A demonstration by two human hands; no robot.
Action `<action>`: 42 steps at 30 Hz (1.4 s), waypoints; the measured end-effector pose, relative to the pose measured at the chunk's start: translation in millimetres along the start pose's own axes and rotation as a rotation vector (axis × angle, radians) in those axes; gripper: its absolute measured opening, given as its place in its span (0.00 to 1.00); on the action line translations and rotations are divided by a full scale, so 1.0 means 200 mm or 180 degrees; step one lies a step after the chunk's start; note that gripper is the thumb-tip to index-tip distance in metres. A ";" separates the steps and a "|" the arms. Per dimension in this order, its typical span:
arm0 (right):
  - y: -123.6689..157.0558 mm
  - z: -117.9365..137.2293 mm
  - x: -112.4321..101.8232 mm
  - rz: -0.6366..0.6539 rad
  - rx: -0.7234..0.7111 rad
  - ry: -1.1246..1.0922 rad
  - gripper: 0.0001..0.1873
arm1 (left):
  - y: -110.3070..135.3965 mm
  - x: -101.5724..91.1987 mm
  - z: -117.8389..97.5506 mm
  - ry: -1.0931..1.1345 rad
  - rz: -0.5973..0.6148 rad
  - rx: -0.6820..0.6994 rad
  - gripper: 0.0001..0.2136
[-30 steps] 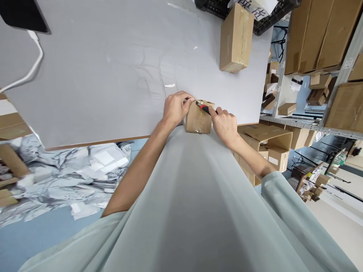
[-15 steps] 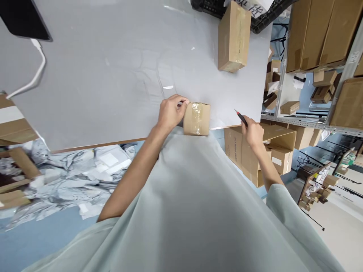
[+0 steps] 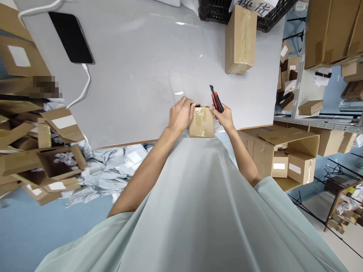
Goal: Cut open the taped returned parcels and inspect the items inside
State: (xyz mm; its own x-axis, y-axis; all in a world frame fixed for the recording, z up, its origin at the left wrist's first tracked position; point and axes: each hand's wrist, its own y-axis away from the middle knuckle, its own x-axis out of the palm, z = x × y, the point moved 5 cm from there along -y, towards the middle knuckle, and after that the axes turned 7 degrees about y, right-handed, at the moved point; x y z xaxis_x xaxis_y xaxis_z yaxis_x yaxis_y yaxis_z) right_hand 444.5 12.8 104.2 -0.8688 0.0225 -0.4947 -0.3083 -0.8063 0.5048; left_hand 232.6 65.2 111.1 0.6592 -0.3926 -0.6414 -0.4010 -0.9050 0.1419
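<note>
A small cardboard box (image 3: 201, 122) with clear tape down its near face sits at the table's front edge, against my shirt. My left hand (image 3: 181, 113) grips the box's upper left corner, fingers closed at its top edge. In my right hand (image 3: 225, 116) is a red and black box cutter (image 3: 216, 101), its blade out and pointing up and away from me. The fingertips of that hand also touch the box's upper right corner. A dark gap shows along the box's top edge; its inside is hidden.
A taller taped box (image 3: 241, 41) stands on the grey table (image 3: 127, 75) before a black crate (image 3: 212, 10). A phone (image 3: 72, 37) with a white cable lies at left. Open cartons (image 3: 61, 162) fill the lower left; a large carton (image 3: 261, 151) and shelving are at right.
My right hand has come in from the right with the box cutter and now touches the box's right corner. A gap has appeared at the top edge. The camera view has shifted left.
</note>
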 end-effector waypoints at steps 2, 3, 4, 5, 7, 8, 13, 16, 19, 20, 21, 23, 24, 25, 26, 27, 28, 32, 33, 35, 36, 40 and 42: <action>0.00 0.01 -0.01 -0.0088 -0.0023 0.0097 0.21 | 0.01 0.01 -0.01 -0.0116 -0.0002 -0.0036 0.16; 0.00 0.03 -0.02 -0.0115 -0.0069 0.0213 0.20 | 0.01 0.02 -0.02 -0.0167 0.0024 -0.0032 0.16; -0.01 0.05 -0.03 -0.0118 -0.0123 0.0340 0.20 | 0.02 0.02 -0.02 -0.0209 0.0058 -0.0018 0.16; -0.03 0.07 -0.04 -0.0089 -0.0166 0.0455 0.21 | 0.02 0.02 -0.03 -0.0246 0.0095 0.0000 0.16; -0.07 0.11 -0.06 0.0082 -0.0173 0.0578 0.22 | 0.02 0.02 -0.03 -0.0320 0.0151 0.0027 0.16; -0.10 0.12 -0.06 0.0211 -0.0124 0.0576 0.21 | 0.02 0.02 -0.03 -0.0358 0.0170 0.0037 0.16; -0.16 0.15 -0.03 0.0828 0.0232 0.0400 0.18 | 0.01 0.00 -0.03 -0.0473 0.0164 0.0078 0.16; -0.15 0.19 -0.02 0.0597 0.0177 0.0799 0.15 | 0.00 0.00 -0.02 -0.0538 0.0124 0.0093 0.18; -0.15 0.25 -0.04 0.0127 -0.0088 0.1435 0.11 | -0.03 0.00 -0.01 -0.0538 0.0068 0.0134 0.17; -0.16 0.27 -0.05 0.0075 -0.0111 0.1544 0.11 | -0.05 0.00 0.00 -0.0519 0.0057 0.0151 0.17; -0.17 0.28 -0.05 0.0116 -0.0087 0.1580 0.12 | -0.06 -0.01 0.00 -0.0496 0.0052 0.0165 0.16; -0.19 0.30 -0.05 0.0350 0.0015 0.1543 0.12 | -0.09 -0.02 0.00 -0.0446 0.0071 0.0180 0.15; -0.20 0.31 -0.05 0.0448 0.0039 0.1526 0.12 | -0.10 -0.02 0.00 -0.0428 0.0086 0.0175 0.15; -0.20 0.32 -0.05 0.0497 0.0029 0.1533 0.12 | -0.12 -0.03 0.00 -0.0420 0.0100 0.0160 0.14; -0.20 0.33 -0.06 0.0486 -0.0006 0.1565 0.11 | -0.13 -0.03 -0.01 -0.0428 0.0109 0.0135 0.13; -0.19 0.34 -0.06 0.0442 -0.0047 0.1609 0.11 | -0.14 -0.03 -0.02 -0.0445 0.0112 0.0105 0.13; -0.16 0.34 -0.06 0.0400 -0.0080 0.1648 0.11 | -0.15 -0.03 -0.03 -0.0460 0.0102 0.0075 0.13; 0.01 0.27 -0.06 0.0304 -0.0114 0.1654 0.13 | -0.14 -0.02 -0.07 -0.0254 -0.0061 0.0039 0.15; 0.07 0.25 -0.07 0.0250 -0.0160 0.1632 0.16 | -0.13 -0.02 -0.08 -0.0132 -0.0115 0.0048 0.15; 0.18 0.22 -0.10 0.0136 -0.0343 0.1602 0.22 | -0.11 -0.01 -0.08 0.0103 -0.0191 0.0069 0.15; 0.24 0.22 -0.11 0.0111 -0.0463 0.1619 0.24 | -0.10 0.00 -0.08 0.0193 -0.0216 0.0074 0.15; 0.40 0.22 -0.12 0.0224 -0.0572 0.2113 0.27 | -0.09 0.02 -0.07 0.0371 -0.0278 0.0057 0.15; 0.42 0.22 -0.11 0.0311 -0.0392 0.2438 0.28 | -0.09 0.02 -0.07 0.0416 -0.0310 0.0061 0.14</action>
State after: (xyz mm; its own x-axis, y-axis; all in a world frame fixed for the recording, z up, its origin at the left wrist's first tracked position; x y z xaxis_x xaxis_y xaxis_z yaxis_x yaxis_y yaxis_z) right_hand 420.5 -30.2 189.2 -0.3665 -0.4300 -0.8251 -0.1601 -0.8444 0.5113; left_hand 251.1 77.0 115.7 0.7721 -0.3224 -0.5477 -0.3426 -0.9370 0.0686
